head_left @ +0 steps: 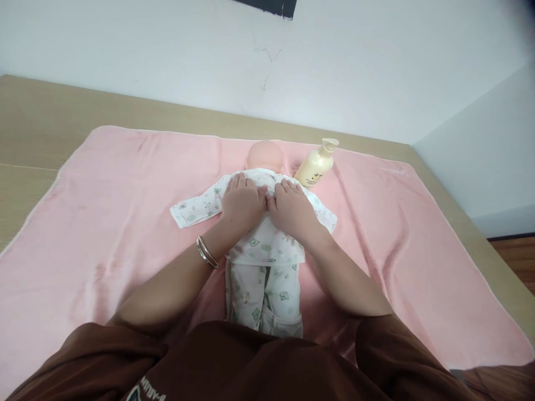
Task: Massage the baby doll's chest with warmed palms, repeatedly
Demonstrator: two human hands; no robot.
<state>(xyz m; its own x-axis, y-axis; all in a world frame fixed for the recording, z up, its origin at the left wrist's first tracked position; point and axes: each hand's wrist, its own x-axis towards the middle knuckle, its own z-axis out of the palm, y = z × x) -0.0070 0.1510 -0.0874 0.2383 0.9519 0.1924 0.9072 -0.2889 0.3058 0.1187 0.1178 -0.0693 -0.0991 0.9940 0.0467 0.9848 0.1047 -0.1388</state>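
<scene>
Just beside doll, pump bottle; pink blanket underneath.

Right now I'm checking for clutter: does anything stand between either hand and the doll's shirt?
Nothing visible does. The left hand and right hand lie directly on the shirt, though what is under the palms is hidden. The bottle is beside the doll's head, beyond the right hand, out of the way.

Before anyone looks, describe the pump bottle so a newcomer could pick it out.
Start with the pink blanket, then find the doll's bare head near its far edge. Just right of that head in the picture is the pump bottle: pale yellow, with dark print the head lacks.
</scene>
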